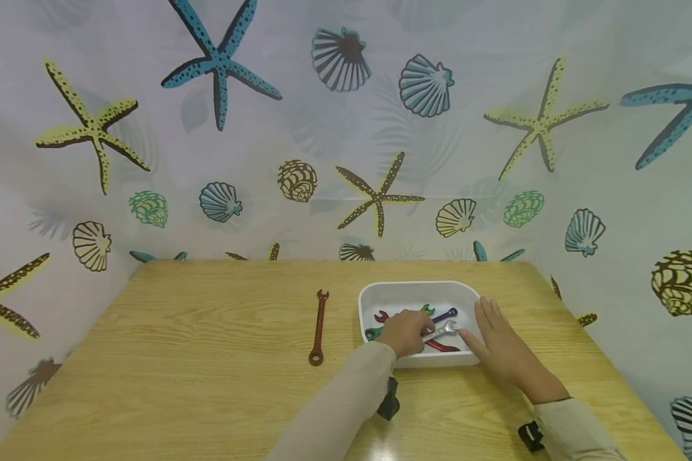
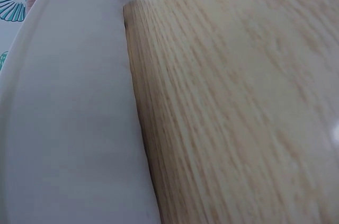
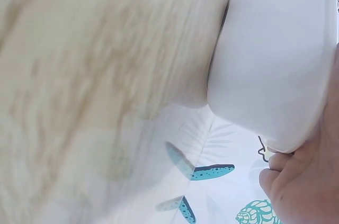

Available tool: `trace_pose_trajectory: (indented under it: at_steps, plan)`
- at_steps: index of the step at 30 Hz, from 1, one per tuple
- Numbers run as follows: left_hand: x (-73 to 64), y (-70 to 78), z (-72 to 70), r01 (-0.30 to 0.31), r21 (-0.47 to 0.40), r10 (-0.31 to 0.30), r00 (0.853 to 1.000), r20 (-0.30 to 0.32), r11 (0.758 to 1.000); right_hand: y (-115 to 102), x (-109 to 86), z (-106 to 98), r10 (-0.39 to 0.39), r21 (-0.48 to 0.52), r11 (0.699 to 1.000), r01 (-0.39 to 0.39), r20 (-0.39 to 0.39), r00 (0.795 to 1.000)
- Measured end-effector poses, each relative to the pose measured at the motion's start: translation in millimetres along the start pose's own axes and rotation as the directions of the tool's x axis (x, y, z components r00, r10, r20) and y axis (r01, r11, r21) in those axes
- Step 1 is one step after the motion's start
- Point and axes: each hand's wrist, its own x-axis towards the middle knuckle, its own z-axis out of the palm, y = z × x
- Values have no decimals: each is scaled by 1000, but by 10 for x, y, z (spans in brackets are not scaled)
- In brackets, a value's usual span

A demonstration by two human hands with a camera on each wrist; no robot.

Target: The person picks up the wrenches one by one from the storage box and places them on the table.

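A white plastic tray holds several coloured wrenches. My left hand reaches over its front wall and grips a silver wrench, whose open-ended jaw points right. Around it in the tray lie a purple wrench, a green wrench and a red wrench, partly covered by the hand or the other tools. At the tray's right end my right hand touches the rim, fingers extended along the outside and thumb over the edge. The right wrist view shows this hand against the tray's wall.
A dark red combination wrench lies on the wooden table left of the tray, open end away from me. A curtain with starfish and shell prints surrounds the table at the back and sides.
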Motion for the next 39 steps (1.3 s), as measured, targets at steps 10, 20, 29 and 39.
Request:
trace_pose_trajectory:
  at_steps: [10, 20, 29, 39]
  plan:
    - [10, -9, 7, -22, 16, 22, 999, 33, 1000, -6, -2, 1, 0, 1, 1000, 0, 0, 1000]
    - [10, -52, 63, -23, 16, 23, 1000, 10, 1000, 17, -6, 43, -13, -1, 1000, 13, -5, 1000]
    - [39, -29, 24, 3, -3, -3, 999, -55, 1000, 23, 11, 2, 9, -19, 1000, -9, 0, 1000]
    - [46, -23, -116, 9, -77, -22, 983, -181, 997, 9, 17, 5, 6, -19, 1000, -6, 4, 1000]
